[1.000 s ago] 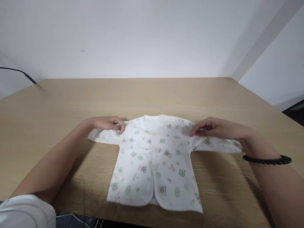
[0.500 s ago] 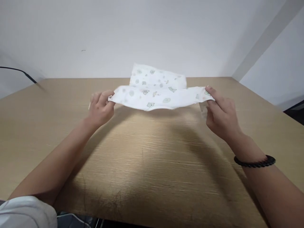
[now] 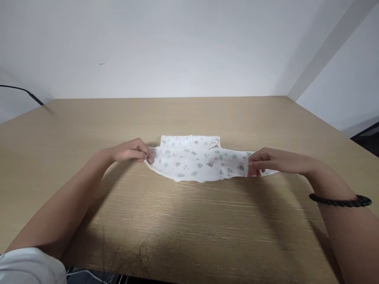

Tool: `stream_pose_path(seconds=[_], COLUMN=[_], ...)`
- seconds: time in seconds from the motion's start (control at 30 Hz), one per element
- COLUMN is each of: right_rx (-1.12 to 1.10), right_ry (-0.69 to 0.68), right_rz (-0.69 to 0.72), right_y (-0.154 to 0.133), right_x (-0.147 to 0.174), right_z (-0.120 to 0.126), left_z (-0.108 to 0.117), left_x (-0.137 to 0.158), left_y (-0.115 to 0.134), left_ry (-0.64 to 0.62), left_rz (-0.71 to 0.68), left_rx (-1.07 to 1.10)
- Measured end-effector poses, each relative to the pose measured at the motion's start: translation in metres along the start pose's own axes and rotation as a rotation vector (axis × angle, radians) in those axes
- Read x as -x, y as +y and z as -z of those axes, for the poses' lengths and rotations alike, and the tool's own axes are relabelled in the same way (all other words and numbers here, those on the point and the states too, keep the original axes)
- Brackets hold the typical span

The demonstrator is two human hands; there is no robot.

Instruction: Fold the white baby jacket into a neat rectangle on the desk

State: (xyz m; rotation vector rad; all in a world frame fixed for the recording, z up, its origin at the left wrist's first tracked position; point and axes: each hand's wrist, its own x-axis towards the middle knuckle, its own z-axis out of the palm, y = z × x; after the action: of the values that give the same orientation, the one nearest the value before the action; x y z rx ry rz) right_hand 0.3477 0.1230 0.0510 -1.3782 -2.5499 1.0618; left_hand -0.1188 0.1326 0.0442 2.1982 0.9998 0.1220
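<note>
A small white baby shirt [image 3: 201,163] with a green and brown print lies spread across the table, its long sides reaching out left and right. At its back edge a narrower part sticks out, bearing a seam. My left hand [image 3: 133,151] is closed, its thumb and fingertips pinching the left end of the shirt. Over the right end, my right hand [image 3: 268,161] rests with fingers bent downward and slightly apart, fingertips touching the cloth. A bit of the shirt shows beyond that hand.
The wooden table [image 3: 189,221] runs back to a white wall [image 3: 189,47]. A black cable [image 3: 35,97] comes in at the left. A dark object [image 3: 367,138] stands at the right edge. Dark scratch-like marks [image 3: 139,256] lie near the front edge.
The shirt has come down from the air onto the table, nearer to me, and lies flat. Both hands have lowered with it; the right hand's grip has loosened.
</note>
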Motion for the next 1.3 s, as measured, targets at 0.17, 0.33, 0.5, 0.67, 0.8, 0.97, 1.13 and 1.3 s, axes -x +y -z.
stream_pose_path(seconds=[0.17, 0.33, 0.5, 0.67, 0.8, 0.97, 1.13, 1.3], right_rx=[0.066, 0.077, 0.035, -0.012, -0.026, 0.023, -0.010, -0.067], right_ry=[0.282, -0.053, -0.268, 0.040, 0.146, 0.126, 0.176, 0.246], right_rz=[-0.128, -0.189, -0.261, -0.061, 0.093, 0.117, 0.105, 0.083], right_y=[0.014, 0.023, 0.022, -0.003, -0.018, -0.014, -0.008, -0.005], right_x=[-0.015, -0.014, -0.002, -0.015, -0.033, -0.038, -0.036, -0.042], right_z=[-0.007, -0.009, -0.001, -0.013, -0.034, -0.046, -0.047, -0.052], left_z=[0.001, -0.009, -0.009, -0.019, -0.032, -0.035, -0.035, -0.036], left_x=[0.002, -0.003, 0.000, -0.013, -0.023, -0.023, -0.024, -0.026], left_y=[0.007, 0.005, 0.014, 0.036, 0.041, 0.036, 0.029, 0.013], left_ry=[-0.052, -0.134, -0.332, -0.153, -0.057, 0.050, 0.207, 0.353], left_rz=[0.207, 0.435, 0.466, 0.165, 0.082, 0.072, -0.062, -0.091], left_rx=[0.209, 0.177, 0.303, 0.194, 0.024, -0.071, 0.106, -0.005])
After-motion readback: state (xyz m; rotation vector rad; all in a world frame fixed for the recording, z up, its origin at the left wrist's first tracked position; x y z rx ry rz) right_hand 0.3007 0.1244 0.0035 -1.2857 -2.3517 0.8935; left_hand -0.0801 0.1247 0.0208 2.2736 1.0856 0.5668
